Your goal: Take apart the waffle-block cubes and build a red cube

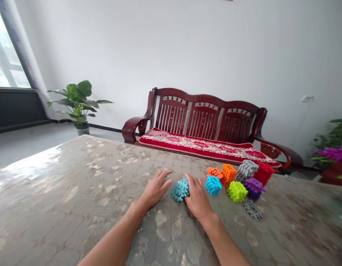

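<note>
A teal block of notched, interlocking toy pieces [180,190] sits on the table between my hands. My right hand [197,197] is at the block's right side, with the index finger at its far edge and the thumb at its near edge; the contact is partly hidden. My left hand [156,190] lies to the left of the block, fingers apart and holding nothing, with a small gap to it. Just right of my right hand stand similar blocks: a blue one [214,185], an orange one [229,174] and a lime-green one [237,191].
Farther right are grey [248,169], red [263,173] and purple blocks [254,188], plus a flat grey piece [253,210]. A patterned cover lies over the table [104,177]. Beyond it stand a wooden bench [204,114] and a potted plant [79,101].
</note>
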{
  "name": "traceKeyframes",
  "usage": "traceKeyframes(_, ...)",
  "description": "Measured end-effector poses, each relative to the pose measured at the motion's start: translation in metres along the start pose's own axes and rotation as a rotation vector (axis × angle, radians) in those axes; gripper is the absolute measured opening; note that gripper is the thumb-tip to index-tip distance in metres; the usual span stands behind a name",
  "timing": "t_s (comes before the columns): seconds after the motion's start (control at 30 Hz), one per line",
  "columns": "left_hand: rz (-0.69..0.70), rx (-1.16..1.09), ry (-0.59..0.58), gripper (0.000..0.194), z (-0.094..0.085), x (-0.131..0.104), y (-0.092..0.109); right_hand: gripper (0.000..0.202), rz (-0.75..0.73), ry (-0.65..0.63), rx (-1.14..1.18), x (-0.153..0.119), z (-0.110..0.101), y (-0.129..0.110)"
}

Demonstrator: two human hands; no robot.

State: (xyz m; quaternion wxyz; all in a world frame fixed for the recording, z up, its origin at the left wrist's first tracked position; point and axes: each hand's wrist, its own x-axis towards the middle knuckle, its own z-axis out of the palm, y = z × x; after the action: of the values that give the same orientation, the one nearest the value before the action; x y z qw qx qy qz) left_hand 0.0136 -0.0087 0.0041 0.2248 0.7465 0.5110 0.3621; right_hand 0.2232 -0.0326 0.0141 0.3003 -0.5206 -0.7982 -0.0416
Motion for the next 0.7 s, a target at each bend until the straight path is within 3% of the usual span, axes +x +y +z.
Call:
traceKeyframes(0.17,0.105,-0.095,-0.064,0.065,-0.002,-0.003,0.001,0.06,0.05,0.092,0.131,-0.001,0.007,0.005)
traceKeyframes(0.37,0.183,0.067,-0.168,0.089,0.002,-0.005,0.006,0.049,0.093,0.09,0.293,-0.006,0.004,0.009)
traceKeyframes(0.43,0.199,0.129,-0.172,0.081,0.005,-0.006,0.007,0.048,0.102,0.071,0.35,-0.009,0.001,0.008)
traceKeyframes(0.57,0.222,0.168,-0.128,0.045,0.007,-0.007,0.009,0.044,0.153,0.056,0.428,-0.012,-0.003,0.007)
traceKeyframes(0.7,0.127,0.19,-0.094,0.025,0.002,-0.003,0.01,0.046,0.246,0.11,0.45,-0.011,-0.001,0.013)
